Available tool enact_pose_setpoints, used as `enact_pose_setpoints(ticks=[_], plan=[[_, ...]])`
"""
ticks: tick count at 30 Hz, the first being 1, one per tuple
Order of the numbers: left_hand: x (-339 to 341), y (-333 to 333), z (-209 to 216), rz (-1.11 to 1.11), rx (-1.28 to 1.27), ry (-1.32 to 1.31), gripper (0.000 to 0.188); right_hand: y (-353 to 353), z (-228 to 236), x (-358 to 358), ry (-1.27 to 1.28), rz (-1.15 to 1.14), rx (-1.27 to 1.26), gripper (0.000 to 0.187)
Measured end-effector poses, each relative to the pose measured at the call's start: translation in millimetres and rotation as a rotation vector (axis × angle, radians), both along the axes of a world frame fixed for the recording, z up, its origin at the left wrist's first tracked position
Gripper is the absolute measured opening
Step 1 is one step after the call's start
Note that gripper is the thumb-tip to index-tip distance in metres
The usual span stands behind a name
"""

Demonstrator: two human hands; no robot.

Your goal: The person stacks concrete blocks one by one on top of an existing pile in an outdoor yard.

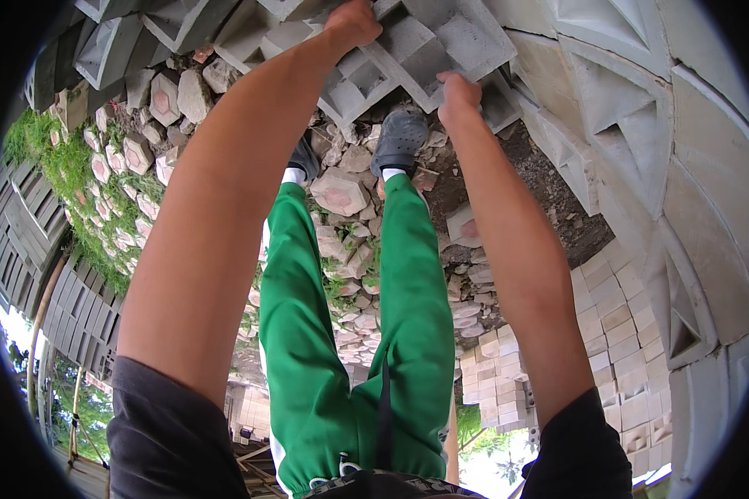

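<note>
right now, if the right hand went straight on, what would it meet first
Most likely the grey concrete block; the right hand appears to be at its edge, though depth is unclear.

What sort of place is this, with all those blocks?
It looks like an outdoor yard where concrete pieces are kept: there are moulded grey concrete blocks, stacked pale blocks and hexagonal pavers.

The block [414, 51] is formed in matt, fine-grained concrete. Matt plastic is shown on the clogs [400, 137], smooth cloth on the trousers [414, 266], rough faces on the stones [339, 193].
</note>
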State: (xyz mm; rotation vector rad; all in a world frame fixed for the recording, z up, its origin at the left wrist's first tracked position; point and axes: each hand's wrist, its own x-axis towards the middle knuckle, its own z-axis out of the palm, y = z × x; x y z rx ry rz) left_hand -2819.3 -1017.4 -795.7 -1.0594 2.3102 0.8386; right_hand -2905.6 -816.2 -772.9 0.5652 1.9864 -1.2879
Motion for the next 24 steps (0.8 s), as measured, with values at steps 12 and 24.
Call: enact_pose_setpoints(ticks=[12, 24], plan=[[80.2, 117.6, 115.7, 0.514, 0.322, -0.292, 0.032, 68.3, 66.3, -14.2, -0.377, 0.447, 0.138, 0.054], [259.5, 188.2, 187.2, 0.864, 0.538, -0.312, 0.031, 76.8, 136.2, 123.9, -0.351, 0.827, 0.288, 0.050]])
